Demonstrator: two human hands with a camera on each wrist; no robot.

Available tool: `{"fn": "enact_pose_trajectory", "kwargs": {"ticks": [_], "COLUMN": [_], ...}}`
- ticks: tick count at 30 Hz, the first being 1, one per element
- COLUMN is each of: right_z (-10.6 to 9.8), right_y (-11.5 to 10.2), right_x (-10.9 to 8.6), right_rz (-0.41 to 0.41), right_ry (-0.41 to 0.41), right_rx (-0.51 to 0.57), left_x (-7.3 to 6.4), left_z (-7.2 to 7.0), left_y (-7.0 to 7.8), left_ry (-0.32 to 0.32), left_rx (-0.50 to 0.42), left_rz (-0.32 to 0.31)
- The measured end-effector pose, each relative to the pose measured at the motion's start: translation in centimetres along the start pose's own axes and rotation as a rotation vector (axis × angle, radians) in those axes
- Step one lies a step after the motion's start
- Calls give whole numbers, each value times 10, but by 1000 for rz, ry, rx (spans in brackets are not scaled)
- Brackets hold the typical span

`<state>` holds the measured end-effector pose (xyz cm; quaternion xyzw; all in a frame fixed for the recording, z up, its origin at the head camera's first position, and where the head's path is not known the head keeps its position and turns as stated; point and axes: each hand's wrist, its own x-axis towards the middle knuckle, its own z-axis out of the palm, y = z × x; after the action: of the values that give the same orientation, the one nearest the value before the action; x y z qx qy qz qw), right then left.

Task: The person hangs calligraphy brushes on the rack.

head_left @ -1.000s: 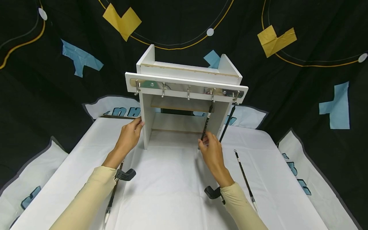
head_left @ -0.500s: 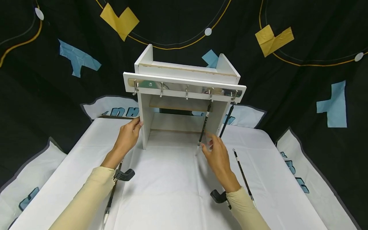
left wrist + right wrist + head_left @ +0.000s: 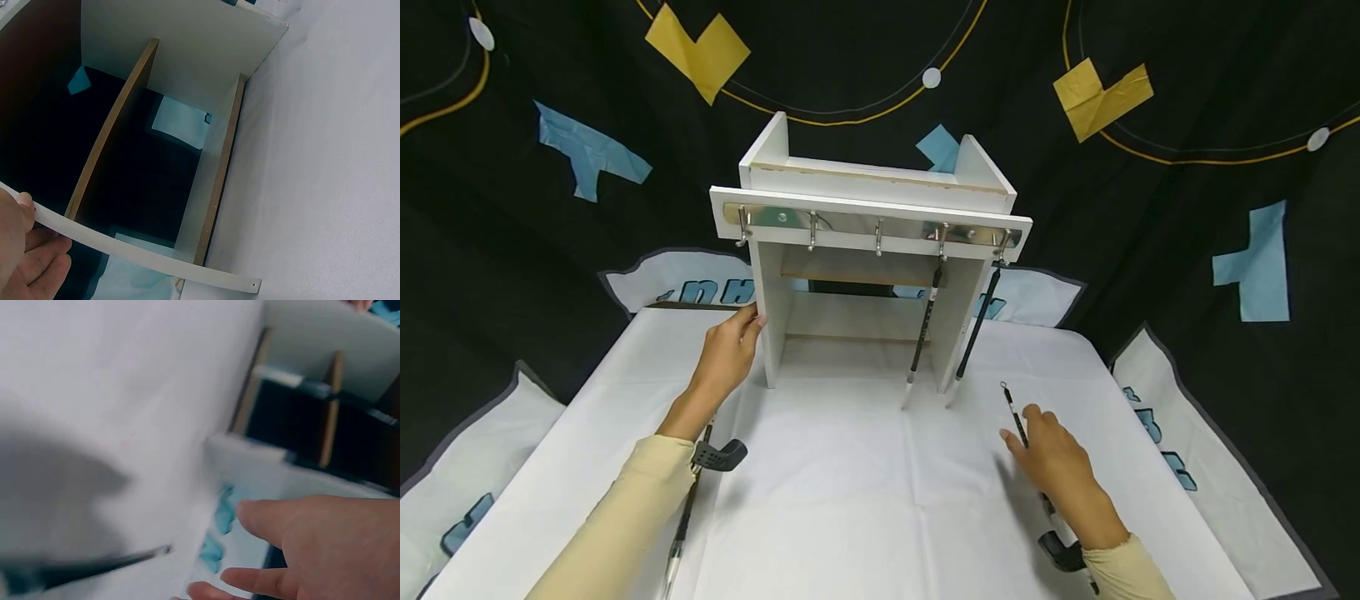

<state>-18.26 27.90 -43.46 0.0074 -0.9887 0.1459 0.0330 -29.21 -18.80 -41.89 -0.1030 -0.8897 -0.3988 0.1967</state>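
My left hand (image 3: 726,354) pinches the left side panel of a white shelf unit (image 3: 769,325); thumb and fingers lie on opposite faces of the panel (image 3: 144,256) in the left wrist view. From the metal hook rail (image 3: 850,225) hang two black-handled calligraphy brushes, one brush (image 3: 922,333) on the fourth hook and another brush (image 3: 981,321) on the last, pale tips down. Above a third brush (image 3: 1017,427) lying on the table, my right hand (image 3: 1063,471) is spread with nothing in it. That brush's loop end shows blurred in the right wrist view.
Another brush (image 3: 683,525) lies on the white-covered table (image 3: 842,500), partly beneath my left forearm. Behind stands a black curtain (image 3: 865,50) with tape pieces and a cord. White lettered cloth (image 3: 1157,433) hangs beyond the table's edges.
My right hand has let go of the brush on the fourth hook and moved right and toward me, over the brush on the table. The left hand still holds the panel.
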Motion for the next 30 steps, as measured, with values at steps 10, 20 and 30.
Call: {"fn": "enact_pose_trajectory", "kwargs": {"ticks": [10,20,30], "right_z": [17,28,28], "right_y": [33,37,32], "right_x": [4,8,12], "right_rz": [12,28,25], "right_ry": [-180,-200,-212], "right_rx": [-11,-25,-46], "left_x": [1,-1,0], "left_z": [-1,-1,-2], "left_y": [-2,1,0], "left_ry": [-1,-15,-11], "left_rx": [2,4,11], "left_rz": [-8,-21,-21]}}
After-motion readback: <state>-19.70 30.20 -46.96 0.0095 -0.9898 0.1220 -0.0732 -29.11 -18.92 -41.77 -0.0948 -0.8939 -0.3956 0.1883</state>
